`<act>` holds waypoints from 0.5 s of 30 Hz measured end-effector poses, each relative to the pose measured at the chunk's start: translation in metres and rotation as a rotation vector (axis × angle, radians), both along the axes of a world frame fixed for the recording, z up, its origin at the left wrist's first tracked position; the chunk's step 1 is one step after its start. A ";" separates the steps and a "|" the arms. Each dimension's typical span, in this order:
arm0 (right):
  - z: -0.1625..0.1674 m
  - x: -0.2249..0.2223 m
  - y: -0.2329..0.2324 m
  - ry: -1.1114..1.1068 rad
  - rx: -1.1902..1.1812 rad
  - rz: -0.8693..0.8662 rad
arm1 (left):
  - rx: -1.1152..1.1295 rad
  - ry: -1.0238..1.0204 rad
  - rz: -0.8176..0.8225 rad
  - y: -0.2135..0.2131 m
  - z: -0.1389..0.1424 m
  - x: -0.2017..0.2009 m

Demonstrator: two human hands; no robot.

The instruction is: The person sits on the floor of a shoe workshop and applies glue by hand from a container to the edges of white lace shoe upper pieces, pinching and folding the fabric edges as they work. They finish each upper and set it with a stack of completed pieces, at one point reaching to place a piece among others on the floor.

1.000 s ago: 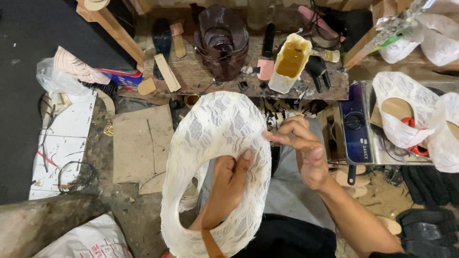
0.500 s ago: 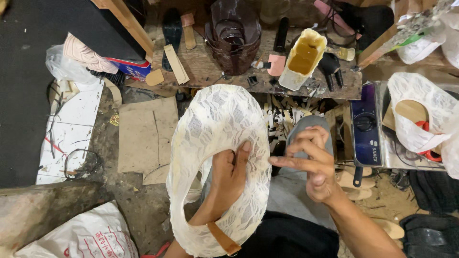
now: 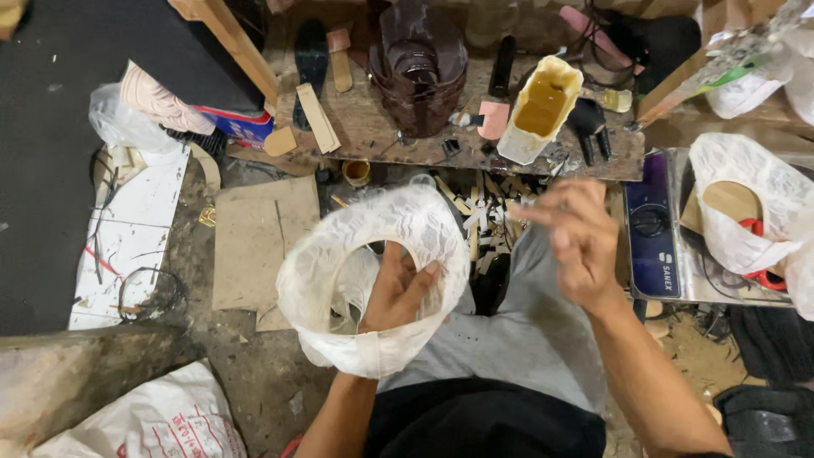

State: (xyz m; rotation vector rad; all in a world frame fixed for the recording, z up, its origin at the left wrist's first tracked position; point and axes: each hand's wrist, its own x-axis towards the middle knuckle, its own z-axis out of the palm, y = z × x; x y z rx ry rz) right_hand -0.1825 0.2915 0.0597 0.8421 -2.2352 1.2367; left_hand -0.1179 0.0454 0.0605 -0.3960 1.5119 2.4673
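White lace band (image 3: 373, 280) is held at frame centre, looped round the left hand (image 3: 398, 288), fingers half curled inside | right hand (image 3: 577, 246) is raised right of centre, blurred, fingers loosely open, empty | glue container (image 3: 538, 106) is seen on the worktop (image 3: 381, 136) above.

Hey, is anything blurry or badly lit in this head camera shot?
Head view: the right hand is smeared by motion blur; the left hand inside the white lace piece is sharper; the workbench is evenly lit, while the upper left corner falls dark.
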 end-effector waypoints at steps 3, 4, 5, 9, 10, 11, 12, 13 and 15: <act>-0.013 -0.070 0.014 -0.166 0.175 -0.251 | -0.389 0.115 -0.190 0.000 0.001 0.019; -0.019 -0.093 0.015 -0.164 0.285 -0.323 | -0.572 -0.029 -0.247 0.001 0.002 0.025; -0.025 -0.110 0.013 -0.076 0.426 -0.341 | -0.602 0.010 -0.241 0.002 0.003 0.029; -0.033 -0.151 0.013 0.010 1.009 -0.376 | -0.414 0.520 -0.065 0.002 0.013 0.045; -0.031 -0.152 0.010 -0.032 1.159 -0.370 | -0.467 0.558 -0.032 0.000 0.016 0.047; -0.027 -0.149 0.011 0.027 1.007 -0.359 | -0.521 0.600 0.003 -0.003 0.018 0.046; -0.019 -0.142 0.014 0.087 0.855 -0.342 | -0.565 0.507 0.005 -0.005 0.020 0.044; -0.013 -0.131 0.015 0.135 0.704 -0.321 | -0.604 0.405 0.004 -0.008 0.020 0.042; 0.001 -0.098 0.012 -0.077 0.717 -0.301 | -0.632 0.310 0.017 -0.010 0.020 0.040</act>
